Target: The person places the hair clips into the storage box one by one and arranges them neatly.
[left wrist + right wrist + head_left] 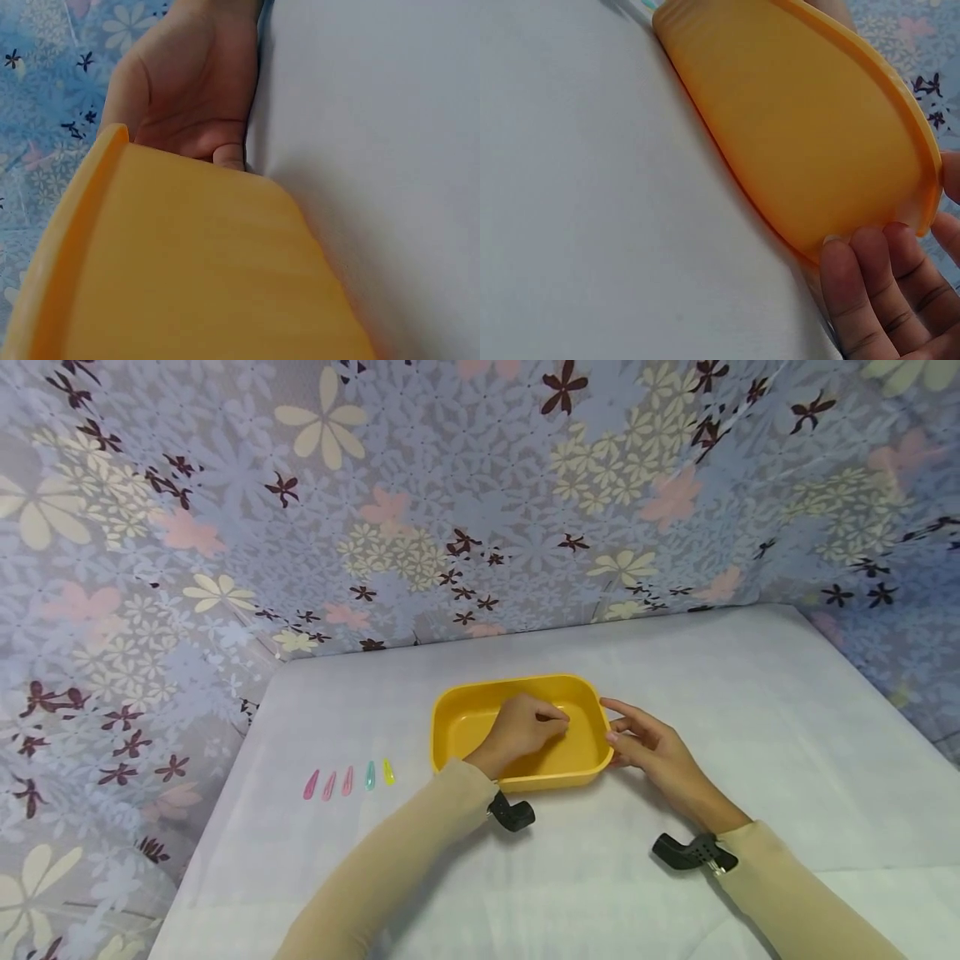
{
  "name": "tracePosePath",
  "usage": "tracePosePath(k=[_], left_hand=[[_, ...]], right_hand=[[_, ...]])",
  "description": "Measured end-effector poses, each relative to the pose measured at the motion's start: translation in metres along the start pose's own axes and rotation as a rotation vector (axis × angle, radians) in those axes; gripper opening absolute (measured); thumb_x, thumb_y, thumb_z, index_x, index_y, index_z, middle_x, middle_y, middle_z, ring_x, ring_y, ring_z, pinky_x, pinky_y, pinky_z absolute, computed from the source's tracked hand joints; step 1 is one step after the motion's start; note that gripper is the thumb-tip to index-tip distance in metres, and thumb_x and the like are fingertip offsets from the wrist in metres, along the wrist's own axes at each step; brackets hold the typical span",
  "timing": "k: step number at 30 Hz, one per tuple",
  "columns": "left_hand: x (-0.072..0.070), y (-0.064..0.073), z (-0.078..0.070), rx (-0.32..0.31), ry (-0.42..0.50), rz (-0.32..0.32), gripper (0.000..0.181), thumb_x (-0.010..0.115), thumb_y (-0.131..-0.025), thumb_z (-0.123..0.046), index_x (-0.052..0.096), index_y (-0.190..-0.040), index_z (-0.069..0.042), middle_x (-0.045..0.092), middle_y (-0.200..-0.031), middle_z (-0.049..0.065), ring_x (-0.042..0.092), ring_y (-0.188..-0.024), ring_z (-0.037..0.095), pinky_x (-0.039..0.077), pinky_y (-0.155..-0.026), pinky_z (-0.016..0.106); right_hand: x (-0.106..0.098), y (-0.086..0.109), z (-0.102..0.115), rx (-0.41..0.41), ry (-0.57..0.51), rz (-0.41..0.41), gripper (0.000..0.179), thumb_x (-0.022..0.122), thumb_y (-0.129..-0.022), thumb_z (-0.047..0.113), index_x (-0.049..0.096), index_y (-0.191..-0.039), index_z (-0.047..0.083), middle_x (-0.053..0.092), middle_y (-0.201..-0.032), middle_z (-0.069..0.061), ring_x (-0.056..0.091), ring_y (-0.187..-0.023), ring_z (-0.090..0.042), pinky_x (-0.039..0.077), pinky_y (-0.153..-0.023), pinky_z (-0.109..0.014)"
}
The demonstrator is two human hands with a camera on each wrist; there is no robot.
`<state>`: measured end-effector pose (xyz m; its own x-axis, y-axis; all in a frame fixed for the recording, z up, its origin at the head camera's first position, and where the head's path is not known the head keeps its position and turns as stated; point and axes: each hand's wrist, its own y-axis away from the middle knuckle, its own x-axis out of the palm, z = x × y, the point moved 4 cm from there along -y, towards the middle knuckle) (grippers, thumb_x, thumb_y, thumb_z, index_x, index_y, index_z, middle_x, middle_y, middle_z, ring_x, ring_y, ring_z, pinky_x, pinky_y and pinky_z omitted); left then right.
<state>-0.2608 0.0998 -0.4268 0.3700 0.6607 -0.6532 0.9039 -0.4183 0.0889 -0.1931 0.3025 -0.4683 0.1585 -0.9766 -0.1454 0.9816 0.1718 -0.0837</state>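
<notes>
A yellow plastic tub (558,782) with rounded corners stands on the white-covered table. My left hand (517,727) reaches over its near rim, fingers curled and thumb tip meeting the index finger above the tub's floor. Nothing shows between those fingertips; the tub wall hides most of the fingers in the left wrist view. My right hand (651,750) holds the tub's right end, thumb at the rim and other fingertips (840,259) against the outer wall. Left of the tub lie several snap hair clips in a row: magenta (311,784), pink (347,781), teal (371,775) and yellow (388,772).
White cloth (750,718) covers the table. A flowered fabric curtain (480,502) hangs along the back and sides. Each wrist wears a black strap with a camera mount, such as the right one (693,852).
</notes>
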Motion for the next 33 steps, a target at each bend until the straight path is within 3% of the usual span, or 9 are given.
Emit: tracePosePath(k=[5, 10, 22, 28, 33], left_hand=[[0.002, -0.001, 0.002, -0.021, -0.027, -0.001, 0.011, 0.078, -0.093, -0.02, 0.084, -0.101, -0.015, 0.074, -0.093, -0.008, 0.061, -0.083, 0.008, 0.05, -0.074, 0.022], [0.007, -0.003, 0.003, 0.01, -0.064, 0.014, 0.007, 0.08, -0.09, -0.018, 0.083, -0.093, -0.012, 0.074, -0.083, -0.009, 0.061, -0.076, 0.005, 0.049, -0.07, 0.017], [0.007, -0.002, -0.004, 0.095, -0.127, -0.003, 0.007, 0.08, -0.091, -0.016, 0.083, -0.094, -0.011, 0.075, -0.085, -0.007, 0.06, -0.073, 0.003, 0.048, -0.066, 0.015], [-0.002, 0.001, -0.006, 0.094, -0.09, -0.032, 0.012, 0.078, -0.093, -0.02, 0.082, -0.1, -0.012, 0.073, -0.087, -0.008, 0.061, -0.077, 0.006, 0.049, -0.071, 0.019], [-0.023, 0.013, -0.012, 0.136, 0.018, -0.072, 0.021, 0.077, -0.094, -0.023, 0.08, -0.111, -0.01, 0.073, -0.092, -0.009, 0.063, -0.082, 0.007, 0.052, -0.075, 0.023]], right_hand=[[0.0, 0.0, 0.0, -0.011, -0.002, 0.003, 0.056, 0.061, -0.105, 0.022, 0.041, -0.157, 0.015, 0.056, -0.122, -0.025, 0.069, -0.095, -0.025, 0.061, -0.079, -0.038], [-0.001, -0.001, -0.001, -0.018, -0.012, 0.006, 0.055, 0.06, -0.105, 0.02, 0.042, -0.157, 0.013, 0.056, -0.121, -0.025, 0.069, -0.094, -0.024, 0.061, -0.078, -0.038], [-0.001, -0.001, 0.001, -0.01, -0.009, 0.002, 0.055, 0.06, -0.105, 0.02, 0.042, -0.157, 0.013, 0.057, -0.12, -0.022, 0.068, -0.093, -0.022, 0.061, -0.077, -0.037], [-0.002, -0.002, 0.001, -0.002, 0.012, 0.002, 0.055, 0.06, -0.105, 0.022, 0.042, -0.157, 0.015, 0.057, -0.121, -0.023, 0.068, -0.093, -0.023, 0.061, -0.078, -0.037], [0.0, 0.001, -0.002, 0.021, 0.04, -0.017, 0.056, 0.061, -0.105, 0.026, 0.042, -0.157, 0.017, 0.057, -0.121, -0.021, 0.066, -0.094, -0.023, 0.06, -0.08, -0.036]])
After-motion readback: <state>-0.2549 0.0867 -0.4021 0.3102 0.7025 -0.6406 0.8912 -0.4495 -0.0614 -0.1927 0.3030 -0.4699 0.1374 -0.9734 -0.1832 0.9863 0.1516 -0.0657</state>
